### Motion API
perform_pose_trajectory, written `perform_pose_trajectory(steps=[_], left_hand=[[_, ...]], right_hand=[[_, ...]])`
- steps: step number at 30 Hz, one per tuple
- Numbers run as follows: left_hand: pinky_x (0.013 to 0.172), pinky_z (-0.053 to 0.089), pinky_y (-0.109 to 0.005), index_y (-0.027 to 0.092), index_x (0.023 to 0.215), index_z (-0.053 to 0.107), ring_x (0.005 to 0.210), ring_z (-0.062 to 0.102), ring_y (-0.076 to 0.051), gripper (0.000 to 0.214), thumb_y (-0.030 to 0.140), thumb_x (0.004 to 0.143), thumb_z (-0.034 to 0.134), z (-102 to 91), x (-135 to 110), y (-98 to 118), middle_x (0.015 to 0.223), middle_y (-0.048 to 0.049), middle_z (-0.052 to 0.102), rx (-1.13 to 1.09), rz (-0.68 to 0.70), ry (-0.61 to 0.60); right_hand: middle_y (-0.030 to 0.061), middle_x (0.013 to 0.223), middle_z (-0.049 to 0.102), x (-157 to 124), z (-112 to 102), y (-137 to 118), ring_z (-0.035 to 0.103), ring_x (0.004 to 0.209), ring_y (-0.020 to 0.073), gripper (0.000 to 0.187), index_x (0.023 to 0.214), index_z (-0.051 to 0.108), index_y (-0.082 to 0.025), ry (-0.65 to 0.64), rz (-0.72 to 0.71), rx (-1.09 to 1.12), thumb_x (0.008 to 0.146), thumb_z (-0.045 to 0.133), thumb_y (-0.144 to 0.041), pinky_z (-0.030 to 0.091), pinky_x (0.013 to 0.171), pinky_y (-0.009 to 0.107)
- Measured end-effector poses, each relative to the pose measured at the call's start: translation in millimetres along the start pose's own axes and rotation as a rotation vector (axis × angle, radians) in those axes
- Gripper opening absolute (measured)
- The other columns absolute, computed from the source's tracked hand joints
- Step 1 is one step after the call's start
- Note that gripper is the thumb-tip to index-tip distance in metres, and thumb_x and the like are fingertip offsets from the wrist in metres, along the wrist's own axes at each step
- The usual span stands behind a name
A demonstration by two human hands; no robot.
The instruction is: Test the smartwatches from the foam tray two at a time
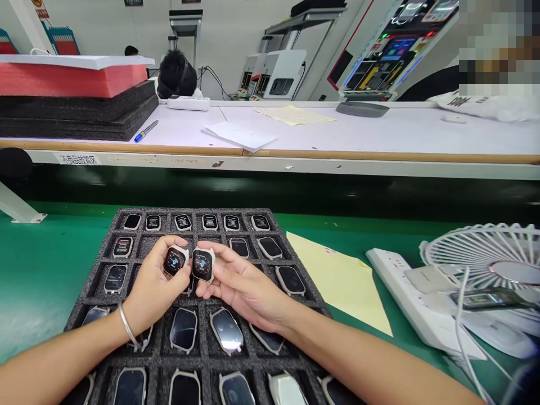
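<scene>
My left hand [157,275] pinches a strapless smartwatch [175,260] between thumb and fingers, its lit screen facing up at me. Right beside it, my right hand [236,278] grips a second smartwatch [203,264] by its sides, showing a similar lit face with a blue symbol. Both watches are held above a dark foam tray [162,320] divided into pockets. Several more watch bodies lie in the pockets; those in the back row, such as one watch [210,223], show lines of text, while nearer ones like this watch [184,330] have dark screens. My forearms cover some pockets.
Right of the tray are a yellow sheet [341,281], a white power strip [405,298] and a white fan [498,259]. A raised shelf [295,135] behind bears foam sheets [76,107], papers [240,136] and a pen [146,131]. Beyond it, a person's head [177,73] shows.
</scene>
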State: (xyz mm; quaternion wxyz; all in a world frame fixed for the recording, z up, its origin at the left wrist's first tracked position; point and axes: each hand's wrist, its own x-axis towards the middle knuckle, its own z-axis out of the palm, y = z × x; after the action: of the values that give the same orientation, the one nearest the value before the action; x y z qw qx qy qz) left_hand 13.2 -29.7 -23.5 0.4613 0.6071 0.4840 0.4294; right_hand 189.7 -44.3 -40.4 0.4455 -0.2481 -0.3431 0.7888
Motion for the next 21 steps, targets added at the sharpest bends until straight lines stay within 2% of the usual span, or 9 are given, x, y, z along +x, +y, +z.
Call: perform_pose_trajectory(steps=[7,15,21], left_hand=[[0.064,0.045,-0.026,0.021,0.103,0.054,0.075,0.054,-0.015,0.032,0.024,0.071,0.06,0.0,1.7,-0.3,0.087,-0.001,0.059,0.086,-0.027,-0.001],[0.071,0.048,-0.027,0.02,0.102,0.053,0.076,0.058,-0.015,0.031,0.02,0.071,0.058,-0.9,3.6,-1.7,0.083,0.0008,0.059,0.034,-0.004,-0.01],[0.072,0.047,-0.028,0.021,0.103,0.054,0.082,0.059,-0.016,0.032,0.02,0.071,0.059,-1.6,0.7,-1.9,0.09,-0.0012,0.061,0.051,0.006,0.002]], right_hand=[[-0.0014,0.091,0.067,-0.8,-0.9,0.8,0.069,0.078,0.0126,0.039,0.12,0.06,-0.026,-0.012,0.012,-0.007,0.084,0.074,-0.031,0.051,0.078,0.03],[0.0007,0.097,0.067,1.1,-0.8,-1.9,0.069,0.078,0.0129,0.041,0.122,0.06,-0.028,0.003,0.008,-0.029,0.084,0.073,-0.033,0.05,0.079,0.031],[0.001,0.101,0.066,-1.6,-0.8,-1.5,0.07,0.08,0.0139,0.042,0.122,0.06,-0.027,-0.002,0.014,-0.041,0.083,0.075,-0.032,0.051,0.081,0.033]])
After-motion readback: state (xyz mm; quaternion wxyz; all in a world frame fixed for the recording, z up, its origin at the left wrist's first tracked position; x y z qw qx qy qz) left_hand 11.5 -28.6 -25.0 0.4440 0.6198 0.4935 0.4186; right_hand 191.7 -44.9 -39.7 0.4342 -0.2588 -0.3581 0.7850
